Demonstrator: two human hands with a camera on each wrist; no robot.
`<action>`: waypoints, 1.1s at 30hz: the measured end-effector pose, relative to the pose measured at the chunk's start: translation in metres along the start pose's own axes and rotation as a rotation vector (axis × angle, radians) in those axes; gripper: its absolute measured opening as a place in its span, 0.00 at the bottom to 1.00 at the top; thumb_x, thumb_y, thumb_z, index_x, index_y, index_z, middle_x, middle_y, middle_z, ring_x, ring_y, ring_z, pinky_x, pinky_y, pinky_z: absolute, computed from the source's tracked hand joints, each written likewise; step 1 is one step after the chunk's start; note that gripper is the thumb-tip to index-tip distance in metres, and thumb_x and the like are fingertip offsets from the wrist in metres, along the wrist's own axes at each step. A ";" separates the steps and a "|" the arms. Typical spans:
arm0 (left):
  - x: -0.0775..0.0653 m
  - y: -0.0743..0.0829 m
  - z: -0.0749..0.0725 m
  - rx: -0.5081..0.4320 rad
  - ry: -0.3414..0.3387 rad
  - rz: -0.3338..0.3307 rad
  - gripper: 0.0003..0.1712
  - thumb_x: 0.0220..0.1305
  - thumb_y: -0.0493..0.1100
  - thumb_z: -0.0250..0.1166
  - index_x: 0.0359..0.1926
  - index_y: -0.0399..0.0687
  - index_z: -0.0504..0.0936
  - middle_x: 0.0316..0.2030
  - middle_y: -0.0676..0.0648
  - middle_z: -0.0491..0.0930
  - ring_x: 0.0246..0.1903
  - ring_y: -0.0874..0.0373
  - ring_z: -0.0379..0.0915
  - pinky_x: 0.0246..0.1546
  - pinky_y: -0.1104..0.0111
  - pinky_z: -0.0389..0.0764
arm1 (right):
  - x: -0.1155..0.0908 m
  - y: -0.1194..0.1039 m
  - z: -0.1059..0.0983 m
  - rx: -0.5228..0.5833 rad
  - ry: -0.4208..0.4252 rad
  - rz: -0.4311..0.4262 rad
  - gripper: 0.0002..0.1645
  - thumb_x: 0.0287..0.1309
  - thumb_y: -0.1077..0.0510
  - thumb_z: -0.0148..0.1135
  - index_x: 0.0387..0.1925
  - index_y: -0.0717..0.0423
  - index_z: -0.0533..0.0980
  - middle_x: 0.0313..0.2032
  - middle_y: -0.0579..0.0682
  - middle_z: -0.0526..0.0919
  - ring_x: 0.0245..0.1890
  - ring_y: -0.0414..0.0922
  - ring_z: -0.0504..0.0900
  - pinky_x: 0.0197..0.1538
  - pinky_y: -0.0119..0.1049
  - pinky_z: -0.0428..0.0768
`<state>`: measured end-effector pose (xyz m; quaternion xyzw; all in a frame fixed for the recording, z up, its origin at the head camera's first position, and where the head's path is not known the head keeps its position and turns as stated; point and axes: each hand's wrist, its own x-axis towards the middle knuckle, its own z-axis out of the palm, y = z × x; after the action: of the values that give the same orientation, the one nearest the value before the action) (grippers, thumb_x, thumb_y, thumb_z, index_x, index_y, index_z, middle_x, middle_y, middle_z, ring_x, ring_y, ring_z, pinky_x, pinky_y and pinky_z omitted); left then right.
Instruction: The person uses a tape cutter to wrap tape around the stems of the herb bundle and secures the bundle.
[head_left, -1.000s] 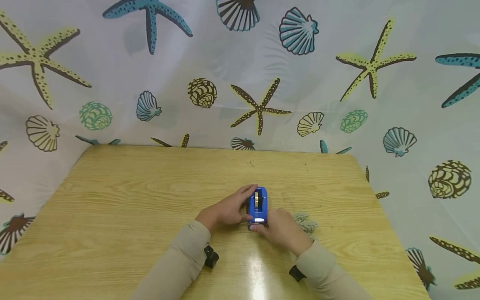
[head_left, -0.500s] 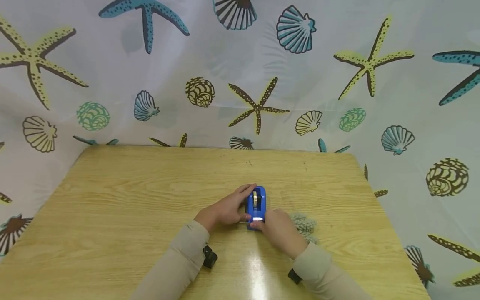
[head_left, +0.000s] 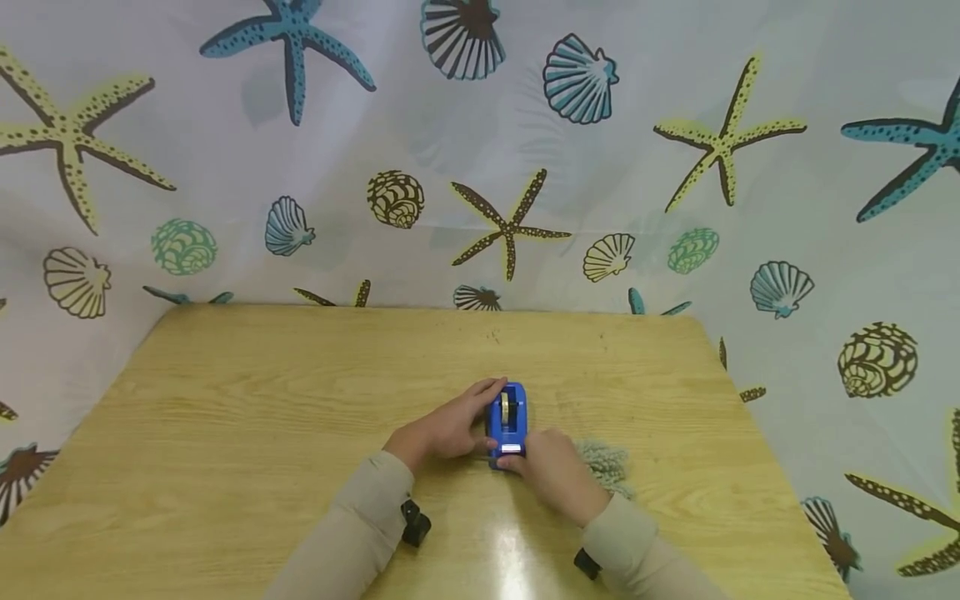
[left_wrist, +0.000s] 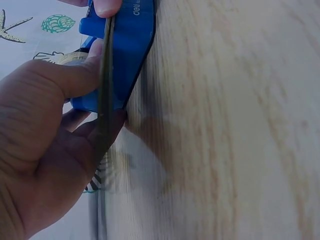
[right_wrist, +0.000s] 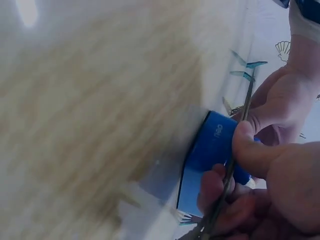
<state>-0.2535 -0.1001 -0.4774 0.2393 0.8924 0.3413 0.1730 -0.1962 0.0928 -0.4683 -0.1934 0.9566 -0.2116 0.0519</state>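
Observation:
A blue tape dispenser (head_left: 517, 438) stands on the wooden table, with a narrow tape roll (head_left: 505, 408) in its well. My left hand (head_left: 448, 429) grips it from the left, thumb toward the front and fingers toward the back. At its front right corner, my right hand (head_left: 557, 473) pinches a thin brown stem (right_wrist: 248, 95) between thumb and fingers. This stem crosses close along the dispenser's front end, and the left wrist view shows it passing in front of the left thumb. Pale green foliage (head_left: 607, 467) sticks out to the right, behind the right hand.
The wooden tabletop (head_left: 262, 433) spreads around both hands. A white cloth (head_left: 337, 167) printed with starfish and shells hangs behind the table and at its sides. Each wrist wears a black camera mount, such as the left one (head_left: 415, 523).
The head view has shifted slightly, so the table sits a little lower in it. Both hands, the dispenser and the foliage keep nearly the same places relative to each other.

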 end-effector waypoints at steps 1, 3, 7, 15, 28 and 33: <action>-0.001 0.000 0.000 -0.007 0.002 -0.001 0.54 0.64 0.44 0.70 0.80 0.55 0.45 0.79 0.43 0.44 0.77 0.41 0.44 0.75 0.48 0.55 | 0.000 0.000 0.000 0.002 0.000 -0.006 0.25 0.61 0.43 0.66 0.37 0.64 0.83 0.22 0.51 0.83 0.17 0.39 0.71 0.22 0.31 0.71; -0.002 -0.001 0.001 -0.015 0.006 -0.006 0.54 0.64 0.44 0.70 0.80 0.56 0.45 0.79 0.44 0.44 0.77 0.41 0.44 0.75 0.48 0.55 | 0.000 0.001 0.001 0.008 -0.001 -0.015 0.25 0.62 0.43 0.66 0.38 0.64 0.83 0.24 0.52 0.84 0.18 0.38 0.72 0.23 0.31 0.72; -0.005 0.001 0.004 -0.005 0.045 -0.017 0.54 0.63 0.44 0.70 0.80 0.52 0.46 0.78 0.41 0.49 0.75 0.42 0.53 0.73 0.50 0.60 | -0.001 0.000 -0.001 0.021 -0.032 0.006 0.26 0.61 0.42 0.66 0.40 0.65 0.83 0.24 0.52 0.84 0.17 0.38 0.72 0.22 0.31 0.72; -0.021 0.015 0.012 -0.005 0.193 -0.135 0.38 0.66 0.49 0.68 0.69 0.35 0.67 0.61 0.37 0.75 0.56 0.45 0.77 0.58 0.53 0.79 | -0.003 -0.002 -0.009 -0.022 -0.029 0.043 0.26 0.60 0.41 0.67 0.33 0.63 0.83 0.16 0.46 0.75 0.14 0.39 0.68 0.19 0.31 0.68; -0.047 0.032 0.012 -0.069 -0.036 -0.066 0.16 0.72 0.41 0.60 0.27 0.40 0.85 0.20 0.51 0.78 0.19 0.63 0.66 0.22 0.72 0.68 | -0.014 -0.006 -0.015 -0.037 0.018 -0.028 0.27 0.56 0.40 0.70 0.13 0.50 0.72 0.11 0.41 0.69 0.13 0.35 0.62 0.18 0.27 0.61; -0.050 0.031 0.016 -0.160 -0.102 -0.040 0.15 0.72 0.39 0.59 0.30 0.38 0.86 0.26 0.44 0.84 0.21 0.63 0.68 0.24 0.72 0.70 | -0.018 -0.005 -0.016 -0.009 0.003 -0.046 0.25 0.53 0.42 0.72 0.15 0.51 0.74 0.13 0.40 0.72 0.15 0.35 0.65 0.20 0.27 0.65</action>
<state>-0.1948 -0.0987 -0.4603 0.2239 0.8568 0.3956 0.2436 -0.1804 0.1018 -0.4516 -0.2151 0.9530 -0.2089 0.0447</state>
